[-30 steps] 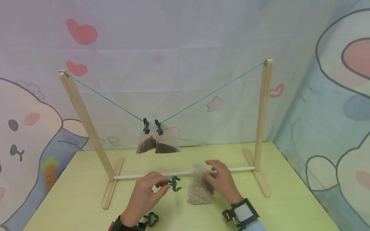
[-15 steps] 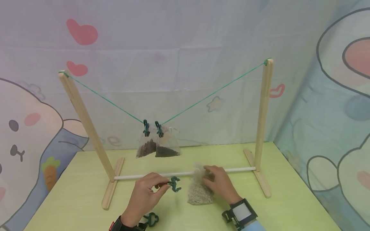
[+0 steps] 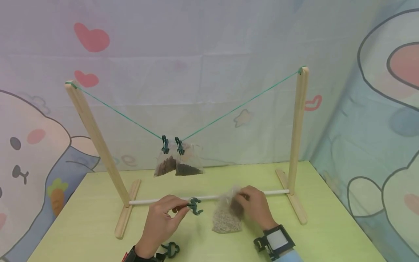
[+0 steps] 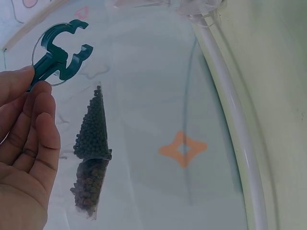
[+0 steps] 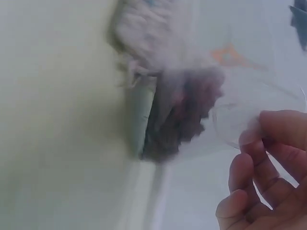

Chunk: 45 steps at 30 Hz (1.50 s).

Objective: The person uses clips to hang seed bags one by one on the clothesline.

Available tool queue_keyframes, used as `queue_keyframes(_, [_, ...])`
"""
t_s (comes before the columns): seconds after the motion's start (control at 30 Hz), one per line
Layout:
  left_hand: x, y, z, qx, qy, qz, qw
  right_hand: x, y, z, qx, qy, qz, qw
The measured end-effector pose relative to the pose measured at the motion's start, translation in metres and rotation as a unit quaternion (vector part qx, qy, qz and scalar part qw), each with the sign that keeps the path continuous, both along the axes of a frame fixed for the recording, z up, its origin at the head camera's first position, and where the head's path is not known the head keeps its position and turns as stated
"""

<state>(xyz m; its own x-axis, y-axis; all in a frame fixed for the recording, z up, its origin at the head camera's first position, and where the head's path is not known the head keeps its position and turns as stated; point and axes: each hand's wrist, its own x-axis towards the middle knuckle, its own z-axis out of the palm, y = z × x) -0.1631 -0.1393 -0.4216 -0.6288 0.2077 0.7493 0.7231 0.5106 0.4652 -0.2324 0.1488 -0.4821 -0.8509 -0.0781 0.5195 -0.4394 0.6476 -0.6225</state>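
Note:
My left hand (image 3: 165, 218) pinches the handles of a dark green plastic clip (image 3: 195, 206), and the left wrist view shows the clip's (image 4: 56, 56) curved jaws parted. With thumb and fingertips my right hand (image 3: 256, 207) pinches the top of a clear plastic bag. Dark reddish-brown pieces fill the lower part of this bag (image 5: 180, 115), which is blurred in the right wrist view. Against it, on the left, is a second clear bag with pale grains (image 3: 226, 220), low over the table. Whether the right fingers also hold that bag, I cannot tell.
A green string (image 3: 226, 112) sags between two wooden posts (image 3: 299, 123). Two green clips (image 3: 179, 146) hold bags of brown pieces (image 3: 166, 165) and dark grains (image 3: 188, 169) on it. A white rod (image 3: 147, 201) joins the posts' feet. Another clip (image 3: 171, 249) lies by my left wrist.
My right hand dips, then shifts slightly right with the dark-filled bag. The left hand and its clip move slightly left. The hanging bags sway a little.

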Motion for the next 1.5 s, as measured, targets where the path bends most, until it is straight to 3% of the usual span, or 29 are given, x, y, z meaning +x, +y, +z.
queue_keyframes(0.27, [0.005,-0.001,0.011,0.008,-0.004,0.013,0.9999,0.011,0.007,0.030,-0.041,0.053,-0.006,0.9977])
queue_keyframes(0.4, [0.006,0.002,0.017,0.024,0.016,0.017,0.9994,0.018,0.006,0.043,-0.043,0.091,0.005,0.9949])
queue_keyframes(0.47, [0.003,0.002,0.017,0.026,0.044,0.002,0.9987,0.021,0.005,0.050,-0.040,0.115,0.013,0.9924])
queue_keyframes(0.57, [-0.031,-0.012,-0.028,0.018,0.071,0.000,0.9974,0.024,0.003,0.062,-0.045,0.145,0.030,0.9879])
queue_keyframes(0.7, [-0.095,-0.034,-0.102,0.011,0.095,0.018,0.9953,0.025,0.000,0.080,-0.048,0.164,0.044,0.9843])
queue_keyframes(0.73, [-0.103,-0.036,-0.105,0.007,0.106,0.024,0.9940,0.025,-0.001,0.084,-0.044,0.166,0.046,0.9841])
queue_keyframes(0.77, [-0.106,-0.035,-0.100,0.009,0.117,0.024,0.9928,0.024,-0.002,0.087,-0.040,0.168,0.049,0.9838])
queue_keyframes(0.87, [-0.080,-0.019,-0.035,0.012,0.161,0.015,0.9868,0.021,-0.003,0.097,-0.018,0.176,0.062,0.9824])
queue_keyframes(1.0, [-0.027,0.010,0.075,0.012,0.192,0.018,0.9811,0.013,-0.005,0.111,0.007,0.193,0.077,0.9782])
queue_keyframes(1.03, [-0.028,0.012,0.084,0.014,0.198,0.028,0.9798,0.010,-0.006,0.115,0.010,0.196,0.080,0.9773])
queue_keyframes(1.1, [-0.019,0.019,0.112,0.008,0.196,0.040,0.9797,0.004,-0.009,0.123,0.014,0.201,0.083,0.9760])
queue_keyframes(1.2, [-0.021,0.023,0.132,0.013,0.197,0.048,0.9792,-0.003,-0.012,0.134,0.018,0.209,0.089,0.9738])
queue_keyframes(1.5, [-0.045,0.029,0.163,0.052,0.137,0.070,0.9867,-0.021,-0.030,0.161,0.035,0.205,0.112,0.9718])
